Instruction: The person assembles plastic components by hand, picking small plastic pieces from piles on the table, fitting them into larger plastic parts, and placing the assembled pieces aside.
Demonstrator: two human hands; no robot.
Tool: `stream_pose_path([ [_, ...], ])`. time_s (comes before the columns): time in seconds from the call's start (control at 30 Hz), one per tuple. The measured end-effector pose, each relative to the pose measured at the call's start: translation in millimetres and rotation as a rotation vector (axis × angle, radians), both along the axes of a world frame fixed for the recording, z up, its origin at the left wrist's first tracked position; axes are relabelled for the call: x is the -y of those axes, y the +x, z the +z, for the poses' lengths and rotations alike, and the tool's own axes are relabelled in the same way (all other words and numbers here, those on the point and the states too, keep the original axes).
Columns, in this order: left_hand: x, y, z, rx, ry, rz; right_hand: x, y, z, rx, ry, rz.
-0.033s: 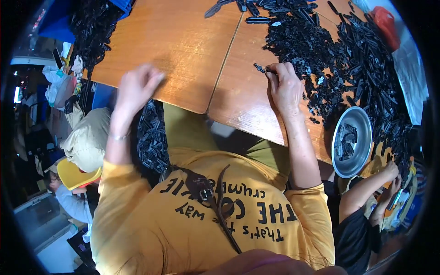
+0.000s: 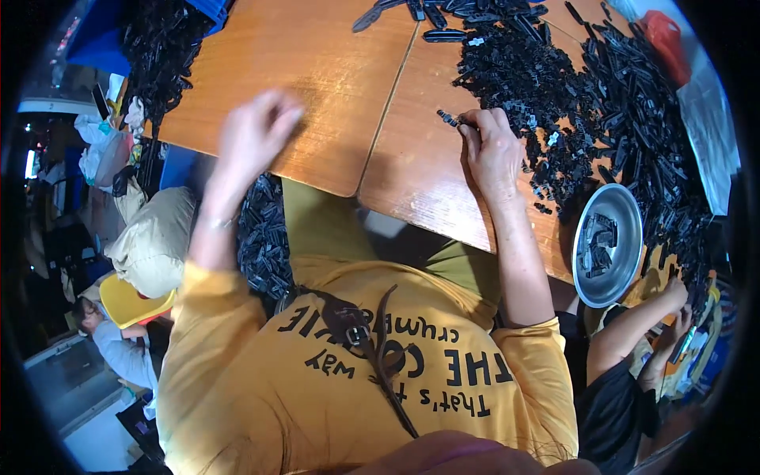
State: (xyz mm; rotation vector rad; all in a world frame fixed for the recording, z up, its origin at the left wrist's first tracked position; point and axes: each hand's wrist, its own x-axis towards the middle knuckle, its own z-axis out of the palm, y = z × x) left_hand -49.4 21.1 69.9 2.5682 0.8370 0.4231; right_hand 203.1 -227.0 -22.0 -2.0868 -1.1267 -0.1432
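Note:
My right hand (image 2: 492, 146) rests on the wooden table (image 2: 309, 71), its thumb and fingers pinched on a small black plastic part (image 2: 448, 118) whose end pokes out to the left. Right beside that hand spreads a heap of small black plastic parts (image 2: 514, 75), with a few pale bits among them. My left hand (image 2: 257, 133) hovers over the table's near edge at the left, fingers curled and blurred by motion. Whether it holds anything cannot be made out.
Longer black plastic pieces (image 2: 645, 119) are piled at the right. A metal bowl (image 2: 584, 273) with black parts stands at the near right edge, close to another person's hand (image 2: 673, 294). More black pieces (image 2: 265, 229) lie below the table edge; another pile (image 2: 162, 59) is far left.
My left hand has moved to the right and slightly farther over the table. My right hand stays in place with the small part.

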Motion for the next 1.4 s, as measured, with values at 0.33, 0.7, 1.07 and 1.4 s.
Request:
stream_pose_path([
  [0.33, 8, 256, -85, 0.154, 0.187, -0.02, 1, 3, -1, -0.035, 0.015, 0.025],
  [0.7, 6, 208, -76, -0.068, -0.016, 0.089, 4, 8, -5, -0.026, -0.01, 0.037],
  [1.07, 28, 197, -73, 0.005, 0.268, -0.157, 4, 10, -10, -0.021, 0.148, 0.024],
  [1.4, 79, 162, -62, 0.594, -1.327, -0.226, -10, -8, 32, -0.58, 0.558, -0.018],
])
